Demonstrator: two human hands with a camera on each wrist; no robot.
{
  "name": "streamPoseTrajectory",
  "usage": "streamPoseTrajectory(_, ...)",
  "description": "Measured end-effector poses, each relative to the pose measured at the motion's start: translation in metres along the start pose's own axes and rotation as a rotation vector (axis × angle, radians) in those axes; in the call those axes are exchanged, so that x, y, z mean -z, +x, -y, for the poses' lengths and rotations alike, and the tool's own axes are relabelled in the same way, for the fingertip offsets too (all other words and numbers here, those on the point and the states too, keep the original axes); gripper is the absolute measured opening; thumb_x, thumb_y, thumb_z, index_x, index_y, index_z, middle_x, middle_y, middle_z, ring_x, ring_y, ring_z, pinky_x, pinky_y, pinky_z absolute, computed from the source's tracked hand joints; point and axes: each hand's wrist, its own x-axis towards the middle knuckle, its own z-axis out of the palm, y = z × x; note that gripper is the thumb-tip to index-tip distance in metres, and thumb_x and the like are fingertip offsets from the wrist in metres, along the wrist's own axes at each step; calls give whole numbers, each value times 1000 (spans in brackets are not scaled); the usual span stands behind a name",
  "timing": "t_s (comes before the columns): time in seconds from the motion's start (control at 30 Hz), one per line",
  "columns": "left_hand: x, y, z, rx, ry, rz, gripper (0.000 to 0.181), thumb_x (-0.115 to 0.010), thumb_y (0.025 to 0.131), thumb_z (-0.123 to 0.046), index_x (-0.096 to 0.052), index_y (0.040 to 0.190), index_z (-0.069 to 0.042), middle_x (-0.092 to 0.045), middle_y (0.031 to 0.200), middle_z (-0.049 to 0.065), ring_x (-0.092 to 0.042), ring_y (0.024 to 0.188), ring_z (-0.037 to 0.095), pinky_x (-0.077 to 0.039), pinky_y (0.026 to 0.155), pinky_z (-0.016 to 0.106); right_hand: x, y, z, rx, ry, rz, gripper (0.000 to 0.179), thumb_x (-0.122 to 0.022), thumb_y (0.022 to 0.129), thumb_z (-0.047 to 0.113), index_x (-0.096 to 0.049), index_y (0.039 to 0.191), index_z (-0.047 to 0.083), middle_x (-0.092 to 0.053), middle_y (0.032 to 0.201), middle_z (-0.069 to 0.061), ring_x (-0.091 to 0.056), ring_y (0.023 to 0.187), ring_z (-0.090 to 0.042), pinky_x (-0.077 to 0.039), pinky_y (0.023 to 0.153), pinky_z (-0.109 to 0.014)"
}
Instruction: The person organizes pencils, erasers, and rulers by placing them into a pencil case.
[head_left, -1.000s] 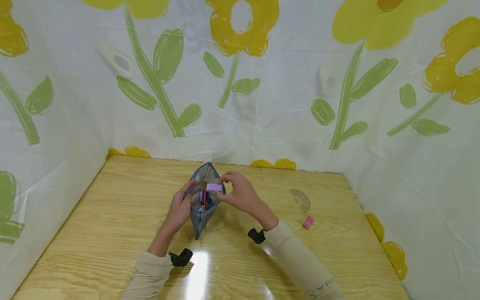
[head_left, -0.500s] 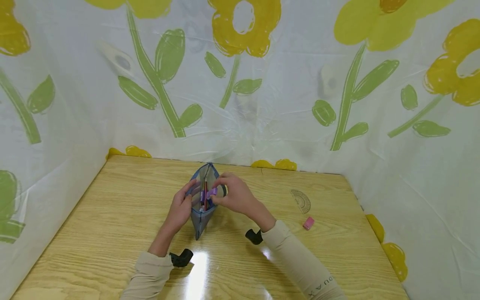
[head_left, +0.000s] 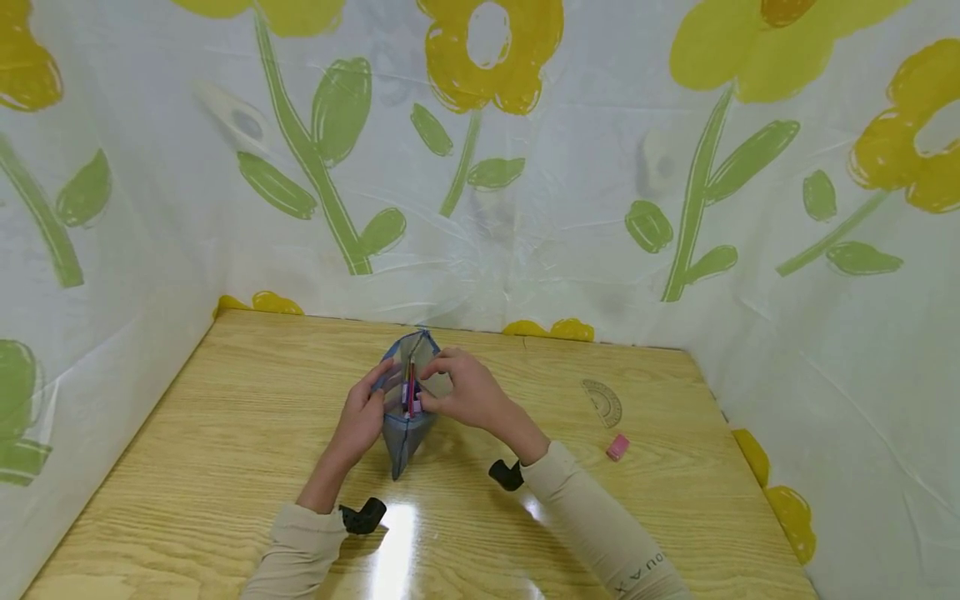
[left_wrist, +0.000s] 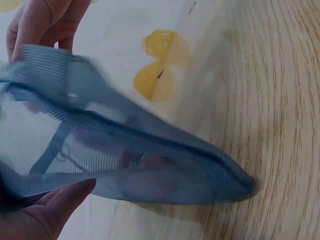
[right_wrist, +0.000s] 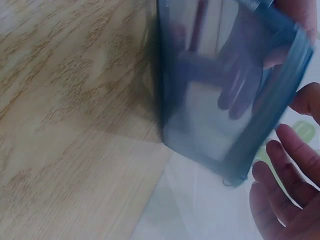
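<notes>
My left hand point(head_left: 360, 423) grips the near-left side of a blue mesh pencil pouch point(head_left: 403, 440), its thumb and fingers at the rim of the wide mouth. Inside stand several pencils point(head_left: 412, 385), with a small purple-sleeved eraser point(head_left: 417, 407) low beside them. My right hand point(head_left: 474, 393) is at the pouch's right rim, thumb and index finger parted over the mouth, nothing visible between them. In the right wrist view its other fingers point(right_wrist: 287, 175) curve loosely beyond the pouch point(right_wrist: 200, 120). The left wrist view shows the pouch's point(left_wrist: 215, 180) pointed end near the table.
On the wooden table point(head_left: 247, 417), a clear protractor point(head_left: 603, 403) lies to the right, with a pink eraser point(head_left: 618, 447) just in front of it. White flower-printed sheeting point(head_left: 525, 250) closes off the back and both sides.
My right hand has lowered the purple-sleeved eraser into the pouch and let it go; the thumb and index finger are now apart. My left hand keeps its hold on the pouch.
</notes>
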Motion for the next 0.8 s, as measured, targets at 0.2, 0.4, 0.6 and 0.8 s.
streamPoseTrajectory(0.2,1,-1,0,-9,0,-3,54,-19,103,3,-21,157,10,-31,159,31,-35,146,47,-39,113,56,-1,-5,-4,0,36,-33,22,-75,91,20,-76,106,4,-68,106,-7,-62,96,-25,-57,84,-42)
streamPoseTrajectory(0.4,2,-1,0,4,8,-12,54,-19,104,2,-22,158,7,-32,159,30,-36,145,46,-39,114,56,-3,-19,-11,-49,120,-94,19,-72,93,16,-74,110,7,-68,109,-10,-58,94,-23,-54,80,-47)
streamPoseTrajectory(0.6,2,-1,0,16,20,-12,55,-19,104,1,-22,159,6,-32,159,28,-36,146,45,-38,115,57,-10,-38,-17,-65,240,-138,21,-69,96,13,-72,116,7,-69,110,-13,-62,101,-28,-54,84,-55)
streamPoseTrajectory(0.8,2,-1,1,17,27,-10,55,-19,104,1,-22,158,6,-31,160,28,-35,146,45,-38,115,57,-12,-53,-21,-53,258,-206,21,-70,95,12,-72,116,9,-71,111,-12,-63,99,-30,-55,84,-52)
